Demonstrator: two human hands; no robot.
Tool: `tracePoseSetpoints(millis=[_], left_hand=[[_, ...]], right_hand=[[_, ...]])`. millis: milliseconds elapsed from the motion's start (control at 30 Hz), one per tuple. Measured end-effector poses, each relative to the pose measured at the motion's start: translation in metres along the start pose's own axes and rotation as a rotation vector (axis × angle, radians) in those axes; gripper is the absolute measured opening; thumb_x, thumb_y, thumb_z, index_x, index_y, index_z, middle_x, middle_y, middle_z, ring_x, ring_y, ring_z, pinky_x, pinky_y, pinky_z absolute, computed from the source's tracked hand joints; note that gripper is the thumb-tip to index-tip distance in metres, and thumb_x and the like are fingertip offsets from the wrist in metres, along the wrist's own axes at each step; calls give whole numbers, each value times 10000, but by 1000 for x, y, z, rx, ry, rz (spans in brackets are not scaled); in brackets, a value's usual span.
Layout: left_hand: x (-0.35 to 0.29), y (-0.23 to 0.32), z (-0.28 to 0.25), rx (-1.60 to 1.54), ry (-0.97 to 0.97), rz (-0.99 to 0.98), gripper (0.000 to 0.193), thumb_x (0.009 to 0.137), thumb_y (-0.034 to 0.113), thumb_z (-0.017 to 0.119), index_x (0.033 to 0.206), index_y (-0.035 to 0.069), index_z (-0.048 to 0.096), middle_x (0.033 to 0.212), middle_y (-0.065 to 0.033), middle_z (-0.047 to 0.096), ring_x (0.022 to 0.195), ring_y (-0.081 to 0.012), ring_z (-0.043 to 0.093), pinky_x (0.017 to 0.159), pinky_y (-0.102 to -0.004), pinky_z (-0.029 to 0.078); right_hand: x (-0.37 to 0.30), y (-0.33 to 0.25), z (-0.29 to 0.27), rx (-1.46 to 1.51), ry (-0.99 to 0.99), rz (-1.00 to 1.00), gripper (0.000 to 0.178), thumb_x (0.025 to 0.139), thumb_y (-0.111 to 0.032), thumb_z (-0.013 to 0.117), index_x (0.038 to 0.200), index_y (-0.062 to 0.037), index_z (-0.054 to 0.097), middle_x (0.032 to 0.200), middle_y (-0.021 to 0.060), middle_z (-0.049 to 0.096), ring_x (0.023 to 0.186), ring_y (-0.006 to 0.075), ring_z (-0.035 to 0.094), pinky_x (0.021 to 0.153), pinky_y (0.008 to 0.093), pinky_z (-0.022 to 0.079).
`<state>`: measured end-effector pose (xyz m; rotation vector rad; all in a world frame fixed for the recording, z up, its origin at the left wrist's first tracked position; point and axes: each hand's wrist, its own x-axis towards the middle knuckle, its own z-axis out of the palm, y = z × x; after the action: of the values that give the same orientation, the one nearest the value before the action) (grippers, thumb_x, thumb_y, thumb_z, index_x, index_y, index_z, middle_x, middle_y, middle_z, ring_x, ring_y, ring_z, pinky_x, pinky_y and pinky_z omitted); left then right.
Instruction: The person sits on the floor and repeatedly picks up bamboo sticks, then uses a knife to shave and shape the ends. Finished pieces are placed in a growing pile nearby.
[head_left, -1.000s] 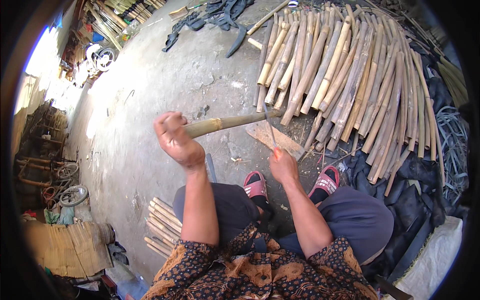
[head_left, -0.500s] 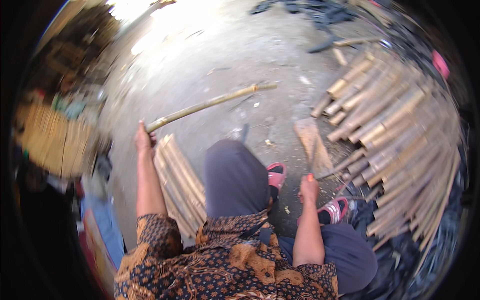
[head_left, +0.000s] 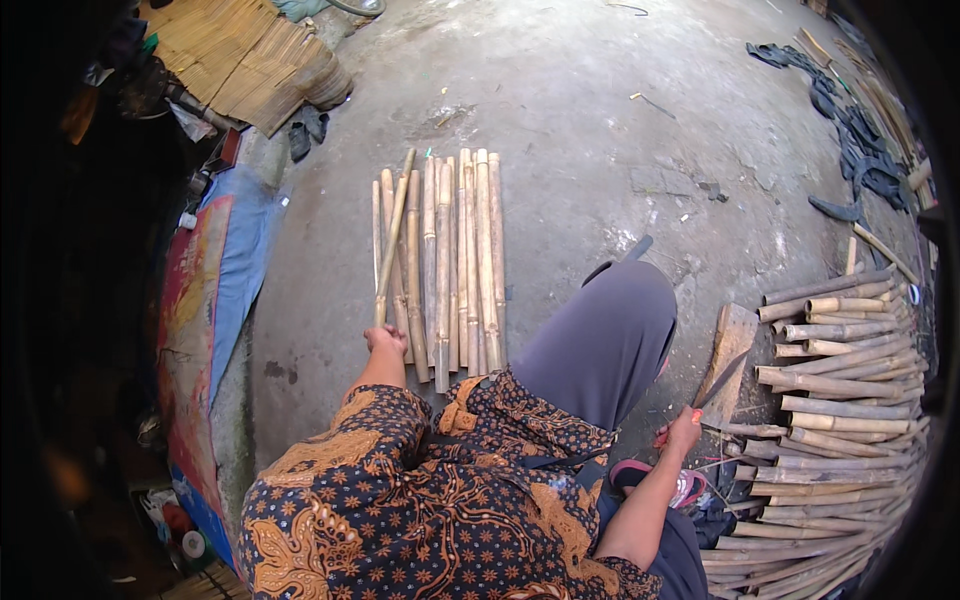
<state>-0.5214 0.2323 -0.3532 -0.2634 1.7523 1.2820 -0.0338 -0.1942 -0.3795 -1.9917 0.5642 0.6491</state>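
At your far left, a slatted bamboo mat (head_left: 235, 60) lies beyond a blue sheet (head_left: 232, 260). Next comes your left hand (head_left: 386, 342), its fingers closed around the near end of a slim bamboo pole (head_left: 396, 235). That pole slants over the left side of a row of cut poles (head_left: 444, 270) on the floor (head_left: 560, 150); you can't tell whether it rests on them. The row looks like the finished part, laid roughly side by side with uneven ends. The pole you hold is not yet released, so its placing seems incomplete.

Past your bent knee (head_left: 615, 330), your right hand (head_left: 682, 430), well apart from the left, grips a knife (head_left: 722, 381). Its blade is over a wooden board (head_left: 733, 335); contact is unclear. Farthest right, a far larger pile of bamboo (head_left: 840, 380) fans out, probably the share left to work through, though how much needs handling doesn't show.
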Motion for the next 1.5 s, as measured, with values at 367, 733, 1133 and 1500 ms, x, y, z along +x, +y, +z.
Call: tracePoseSetpoints(millis=[367,733,1133,1500], left_hand=[[-13,-47,103,1396,-101,811,451,974,310,532,1283,-11,596,1196,-195,671,947,-287,674,811,-387,532],[-466,-323,311,1736,-1961,1533,425,987,388,601,1142,1,684,1055,-198,728,968,-291,701,861,-391,537],[-571,-636,85,2025,-2103,1532,754,902,461,696,1426,-17,441,1468,-302,471,1341,-430,508,1103,-455,441],[-581,-687,74,1543,-2495,1296,465,984,396,584,1290,47,621,1125,-279,681,1067,-440,654,971,-488,499]], right_hand=[[-22,2,-7,-135,66,-70,305,897,-300,609,898,-6,691,678,165,685,540,274,691,545,424,558],[-5,15,2,-14,27,16,382,850,-360,636,1044,-39,712,1051,251,714,1026,424,686,901,495,535],[1,27,-5,-22,38,-17,386,881,-404,630,983,-41,713,1025,257,714,1022,448,676,890,512,531],[15,25,-6,66,14,-66,406,886,-420,627,979,-30,690,999,277,700,999,486,654,865,533,521]])
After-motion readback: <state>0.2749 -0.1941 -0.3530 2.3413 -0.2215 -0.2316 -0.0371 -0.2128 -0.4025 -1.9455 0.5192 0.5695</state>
